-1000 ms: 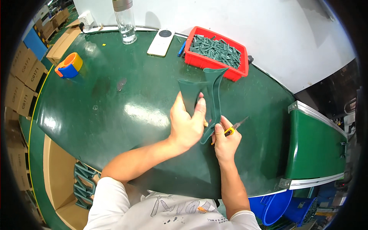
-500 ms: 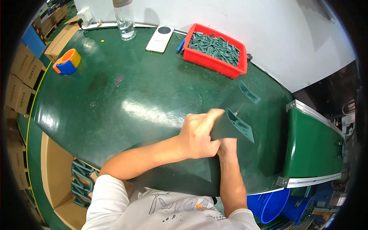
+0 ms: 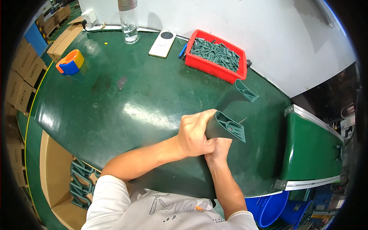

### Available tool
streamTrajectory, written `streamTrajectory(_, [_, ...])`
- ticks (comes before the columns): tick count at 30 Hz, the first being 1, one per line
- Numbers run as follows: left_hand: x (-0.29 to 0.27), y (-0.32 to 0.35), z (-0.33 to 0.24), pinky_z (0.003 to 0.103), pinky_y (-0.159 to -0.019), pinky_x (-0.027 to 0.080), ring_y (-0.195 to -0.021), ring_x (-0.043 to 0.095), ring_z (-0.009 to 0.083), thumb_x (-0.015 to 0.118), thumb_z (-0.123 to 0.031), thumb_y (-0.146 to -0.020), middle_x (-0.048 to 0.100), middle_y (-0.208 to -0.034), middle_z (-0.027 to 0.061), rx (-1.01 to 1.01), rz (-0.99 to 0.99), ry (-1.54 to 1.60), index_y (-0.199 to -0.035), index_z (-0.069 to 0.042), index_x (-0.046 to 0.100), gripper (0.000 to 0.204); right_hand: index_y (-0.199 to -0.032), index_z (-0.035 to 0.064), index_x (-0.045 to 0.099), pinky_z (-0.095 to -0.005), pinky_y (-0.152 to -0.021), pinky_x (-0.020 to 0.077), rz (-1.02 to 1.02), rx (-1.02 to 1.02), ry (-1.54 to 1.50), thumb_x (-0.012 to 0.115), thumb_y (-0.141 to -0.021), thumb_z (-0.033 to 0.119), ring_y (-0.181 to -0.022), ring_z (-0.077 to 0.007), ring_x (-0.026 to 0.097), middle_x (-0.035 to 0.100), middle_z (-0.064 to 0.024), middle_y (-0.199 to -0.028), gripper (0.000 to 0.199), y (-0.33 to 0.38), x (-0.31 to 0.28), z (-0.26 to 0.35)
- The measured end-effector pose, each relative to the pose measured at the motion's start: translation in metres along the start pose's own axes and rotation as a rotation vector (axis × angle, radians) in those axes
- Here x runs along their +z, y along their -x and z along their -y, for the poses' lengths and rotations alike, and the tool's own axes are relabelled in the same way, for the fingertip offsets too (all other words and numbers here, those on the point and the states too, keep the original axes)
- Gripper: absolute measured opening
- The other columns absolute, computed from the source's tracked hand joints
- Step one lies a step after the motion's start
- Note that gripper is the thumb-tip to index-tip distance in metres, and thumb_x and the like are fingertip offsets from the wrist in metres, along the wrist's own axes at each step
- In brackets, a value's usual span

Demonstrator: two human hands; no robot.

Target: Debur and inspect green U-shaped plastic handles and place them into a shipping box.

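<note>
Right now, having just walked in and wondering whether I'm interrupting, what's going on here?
A person grips a curved green part in the left hand, held over the green table. The right hand is partly hidden behind it, so its grip is unclear; a thin pointed tip shows past the part. A red bin of short green pieces stands at the table's far side.

Beyond the hands (image 3: 193, 134), left to right on the table (image 3: 96, 126): bottle (image 3: 130, 28), phone (image 3: 162, 46), tray (image 3: 209, 68) of pieces (image 3: 216, 54).
</note>
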State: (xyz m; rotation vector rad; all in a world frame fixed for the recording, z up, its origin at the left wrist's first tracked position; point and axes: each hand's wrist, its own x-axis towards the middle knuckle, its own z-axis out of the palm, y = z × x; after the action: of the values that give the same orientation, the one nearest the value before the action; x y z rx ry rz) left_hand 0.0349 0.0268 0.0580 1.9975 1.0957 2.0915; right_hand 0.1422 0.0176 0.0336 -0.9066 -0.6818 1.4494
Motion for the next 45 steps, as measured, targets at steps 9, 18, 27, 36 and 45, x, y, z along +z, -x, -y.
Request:
streamTrajectory(9, [-0.035,-0.043,0.011,0.023,-0.046,0.042,-0.057,0.048,0.0058,0.058,-0.007,-0.087,0.052,-0.072,0.0001,-0.732,-0.229,0.51,-0.095,-0.003,0.051,0.012,-0.085,-0.0015,0.057,-0.0247,-0.047,0.0416,0.184,-0.826,0.227,0.057,-0.091,0.014,-0.053,-0.011,0.051,0.054,-0.0053,-0.065,0.017,0.0,0.018,0.076])
streamTrajectory(18, [-0.029,-0.042,0.009,0.024,-0.038,0.038,-0.047,0.047,0.0102,0.059,-0.017,-0.088,0.05,-0.064,0.0031,-0.974,-0.165,0.738,-0.099,-0.005,0.051,0.018,-0.103,-0.0037,0.064,-0.0214,-0.054,0.0407,0.237,-0.414,0.833,0.061,-0.09,0.022,-0.056,-0.0037,0.047,0.064,-0.0025,-0.076,0.029,-0.06,0.012,0.058])
streamTrajectory(27, [-0.019,-0.023,0.043,0.035,-0.076,0.05,-0.085,0.06,0.0301,0.063,0.004,-0.071,0.06,-0.101,0.0148,0.002,0.322,-0.304,-0.114,0.002,0.05,0.045,-0.088,-0.0004,0.065,-0.0195,-0.046,0.0383,0.208,0.253,0.315,0.059,-0.088,0.012,-0.052,-0.0033,0.049,0.063,-0.0034,-0.066,0.014,-0.019,-0.006,0.034])
streamTrajectory(36, [-0.032,0.009,0.051,0.036,-0.065,0.052,-0.08,0.06,0.0311,0.068,0.005,-0.05,0.062,-0.097,0.0141,0.134,0.355,-0.232,-0.096,0.001,0.059,0.048,-0.087,-0.0002,0.062,-0.0225,-0.039,0.0286,0.467,0.412,0.226,0.059,-0.088,0.016,-0.044,-0.0071,0.043,0.054,-0.0034,-0.058,0.016,-0.01,-0.019,0.046])
streamTrajectory(45, [-0.043,0.055,0.04,0.025,-0.064,0.045,-0.07,0.054,0.0108,0.058,-0.043,-0.089,0.063,-0.088,0.0052,-0.666,0.256,0.296,-0.105,0.0,0.056,0.046,-0.104,0.0023,0.062,-0.0356,-0.062,0.0468,0.4,-0.462,1.221,0.052,-0.09,0.044,-0.067,-0.0303,0.06,0.064,-0.0138,-0.078,0.045,-0.029,-0.068,0.04])
